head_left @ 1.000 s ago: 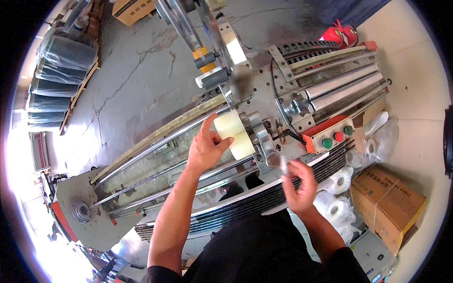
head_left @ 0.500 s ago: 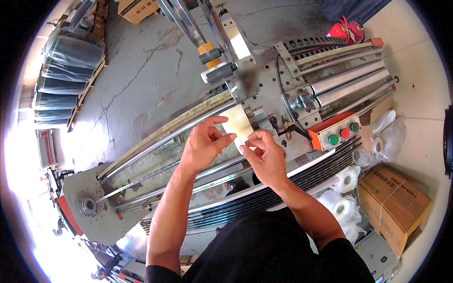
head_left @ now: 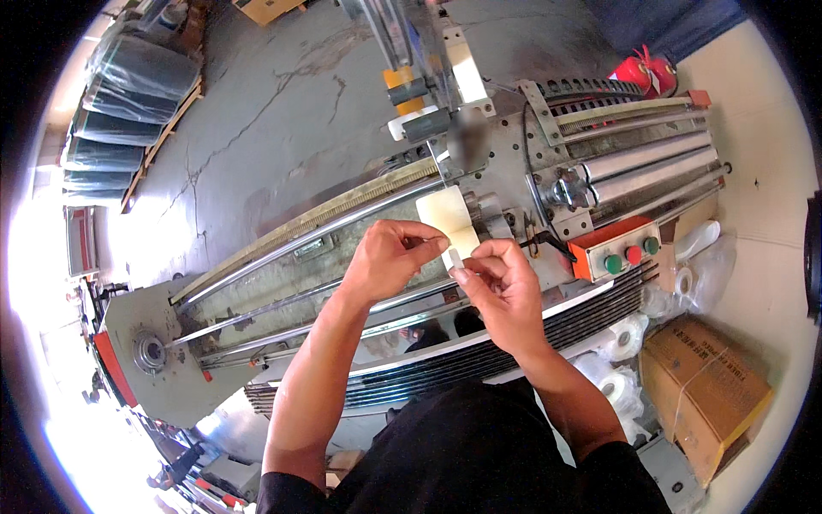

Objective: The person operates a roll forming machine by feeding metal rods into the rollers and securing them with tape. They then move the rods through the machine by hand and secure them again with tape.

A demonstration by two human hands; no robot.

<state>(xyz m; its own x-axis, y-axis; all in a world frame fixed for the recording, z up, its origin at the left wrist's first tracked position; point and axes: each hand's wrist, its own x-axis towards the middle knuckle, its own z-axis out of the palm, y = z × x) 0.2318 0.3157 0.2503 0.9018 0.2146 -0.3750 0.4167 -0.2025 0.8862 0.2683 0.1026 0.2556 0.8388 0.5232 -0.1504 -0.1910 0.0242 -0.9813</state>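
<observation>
A cream-coloured sheet, bent across its lower part, sits against the metal carriage of a long machine. Just below it, my right hand pinches a small pale strip between thumb and fingers. My left hand is closed too, thumb and forefinger pressed together close to the strip's upper end, by the sheet's lower left edge. What lies between those left fingertips is too small to make out. Both hands are above the machine's rails.
An orange-and-white control box with green and red buttons stands right of my hands. Beyond are metal rollers and a cable chain. Wrapped rolls and a cardboard box fill the lower right. Red fire extinguishers stand behind.
My left hand has left the sheet's upper left edge and closed into a pinch near my right hand. A pale strip shows between the hands. The whole view has shifted slightly.
</observation>
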